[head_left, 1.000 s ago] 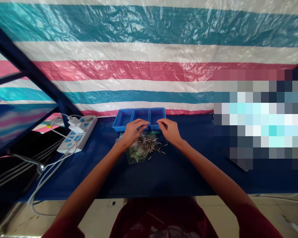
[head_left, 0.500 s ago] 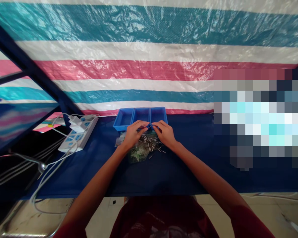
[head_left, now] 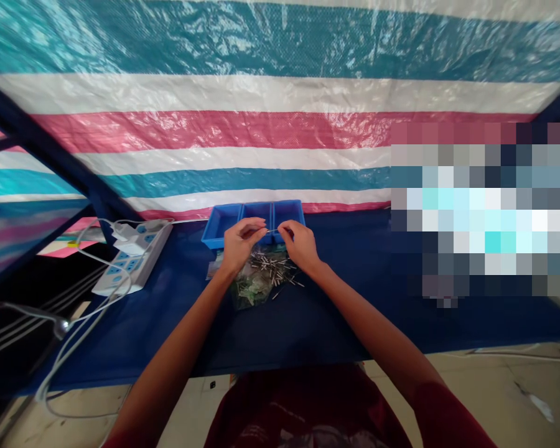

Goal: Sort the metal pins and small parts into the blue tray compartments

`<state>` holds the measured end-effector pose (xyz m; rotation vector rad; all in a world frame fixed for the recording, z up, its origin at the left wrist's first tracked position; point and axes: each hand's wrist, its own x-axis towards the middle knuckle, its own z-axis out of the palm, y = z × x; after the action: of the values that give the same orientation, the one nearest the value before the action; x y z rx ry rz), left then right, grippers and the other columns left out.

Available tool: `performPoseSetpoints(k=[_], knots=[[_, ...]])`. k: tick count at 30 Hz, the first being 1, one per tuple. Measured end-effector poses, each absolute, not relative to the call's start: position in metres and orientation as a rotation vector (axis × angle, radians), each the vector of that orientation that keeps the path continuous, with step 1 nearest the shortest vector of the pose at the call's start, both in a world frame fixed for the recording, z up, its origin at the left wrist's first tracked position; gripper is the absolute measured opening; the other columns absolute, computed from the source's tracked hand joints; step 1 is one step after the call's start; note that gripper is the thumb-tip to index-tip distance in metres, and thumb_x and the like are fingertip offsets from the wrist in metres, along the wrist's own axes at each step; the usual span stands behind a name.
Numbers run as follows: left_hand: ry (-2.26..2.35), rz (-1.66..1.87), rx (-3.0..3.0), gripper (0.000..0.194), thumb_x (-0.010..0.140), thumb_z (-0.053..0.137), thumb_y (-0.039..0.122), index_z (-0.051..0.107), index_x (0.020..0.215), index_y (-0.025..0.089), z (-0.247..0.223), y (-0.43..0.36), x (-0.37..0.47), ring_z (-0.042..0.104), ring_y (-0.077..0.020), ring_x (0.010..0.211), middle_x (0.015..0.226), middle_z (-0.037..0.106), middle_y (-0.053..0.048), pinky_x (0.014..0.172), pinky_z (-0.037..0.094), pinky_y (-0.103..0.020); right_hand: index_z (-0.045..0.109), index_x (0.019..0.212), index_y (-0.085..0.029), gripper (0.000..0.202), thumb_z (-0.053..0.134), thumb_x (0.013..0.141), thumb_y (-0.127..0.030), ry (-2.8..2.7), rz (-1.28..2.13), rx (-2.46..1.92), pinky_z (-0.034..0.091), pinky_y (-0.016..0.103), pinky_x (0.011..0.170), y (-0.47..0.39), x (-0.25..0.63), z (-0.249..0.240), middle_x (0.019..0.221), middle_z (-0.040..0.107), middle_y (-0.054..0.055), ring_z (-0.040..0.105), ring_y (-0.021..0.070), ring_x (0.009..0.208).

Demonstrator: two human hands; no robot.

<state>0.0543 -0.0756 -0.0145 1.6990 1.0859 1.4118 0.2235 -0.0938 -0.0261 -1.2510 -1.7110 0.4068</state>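
My left hand (head_left: 241,244) and my right hand (head_left: 300,241) face each other in front of three joined blue bins (head_left: 218,222). A thin, light-coloured piece (head_left: 273,231) spans the gap between their fingertips, and both hands pinch it. Below the hands lies a pile of small metal pins (head_left: 274,269), spread over a clear greenish plastic bag (head_left: 252,291) on the dark blue table (head_left: 280,336). A few pins lie loose at the pile's right edge. The inside of the bins is partly hidden by my fingers.
On the left a white power strip (head_left: 135,264) holds plugs, and white cables (head_left: 58,354) hang over the table's edge. A striped plastic sheet (head_left: 261,130) rises behind the table. The right side is pixelated.
The view has shifted slightly, so the bins and pile appear further left. My hands have moved a little apart, with more of the thin piece showing between them.
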Motion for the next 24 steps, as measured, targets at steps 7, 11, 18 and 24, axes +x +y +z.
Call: performPoseSetpoints(k=[7,11,18,24], knots=[[1.131,1.429,1.858,0.026,0.079,0.072,0.038,0.072,0.092,0.016,-0.019,-0.091,0.054,0.070,-0.0205,0.086,0.093,0.074,-0.009,0.081,0.058,-0.034,0.064,0.090,-0.021,0.022,0.046,0.094,-0.033,-1.590,0.459,-1.231,0.046,0.027,0.073,-0.108,0.222,-0.029,0.084,0.069,0.003,0.061,0.0166,0.073],[1.157,1.406,2.127,0.020,0.084,0.068,0.038,0.075,0.086,0.020,-0.020,-0.097,0.048,0.070,-0.0189,0.079,0.086,0.075,-0.006,0.076,0.056,-0.031,0.064,0.088,-0.020,0.023,0.046,0.094,-0.034,-1.604,0.416,-1.197,0.046,0.028,0.075,-0.117,0.221,-0.033,0.084,0.069,0.003,0.062,0.0171,0.074],[1.202,1.441,2.189,0.018,0.087,0.065,0.037,0.075,0.088,0.021,-0.022,-0.097,0.041,0.070,-0.0183,0.074,0.084,0.076,-0.004,0.075,0.056,-0.031,0.062,0.085,-0.020,0.024,0.045,0.094,-0.034,-1.628,0.411,-1.207,0.044,0.028,0.070,-0.111,0.213,-0.027,0.078,0.067,0.003,0.060,0.0166,0.069],[1.199,1.510,1.976,0.023,0.089,0.061,0.037,0.071,0.089,0.016,-0.021,-0.096,0.039,0.068,-0.0161,0.066,0.077,0.073,-0.004,0.068,0.055,-0.028,0.059,0.077,-0.019,0.026,0.046,0.094,-0.033,-1.740,0.384,-1.127,0.039,0.025,0.061,-0.098,0.207,-0.003,0.066,0.060,-0.001,0.053,0.0140,0.061]])
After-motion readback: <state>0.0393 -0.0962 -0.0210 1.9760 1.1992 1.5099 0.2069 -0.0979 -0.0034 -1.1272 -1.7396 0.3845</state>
